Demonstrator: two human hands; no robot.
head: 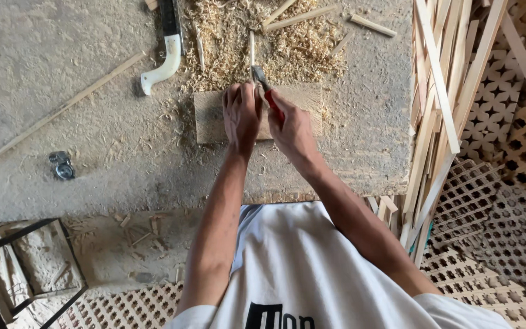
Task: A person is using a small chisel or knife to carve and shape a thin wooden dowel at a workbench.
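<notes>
1. Closest to my eyes is my white shirt, down at 6 o'clock. My two bare arms reach out from it toward 12 o'clock.
2. My left hand is bent over with the fingers curled and close together. It presses down on a thin wood stick that pokes out past my fingers at 12 o'clock.
3. My right hand is wrapped tight around a knife with a red handle. The grey blade points at 12 o'clock, touching the stick just beside my left fingers.
4. The blade is very near my left fingers. If it slips off the thin stick, I think it could cut me.
5. Under my hands is a flat wood block. It sits loose on the grey table. If I push hard, the block could slide and the stick could jump.
6. The stick looks thin. Too much push could snap it, I think.
7. At 12 o'clock is a pile of wood shavings. It could hide the stick tip from me.
8. At 11 o'clock lies a saw with a white handle. At 9 o'clock is a small shiny metal thing.
9. At 3 o'clock lean many long wood strips on lattice panels. A bump from my elbow could knock the strips down.
</notes>
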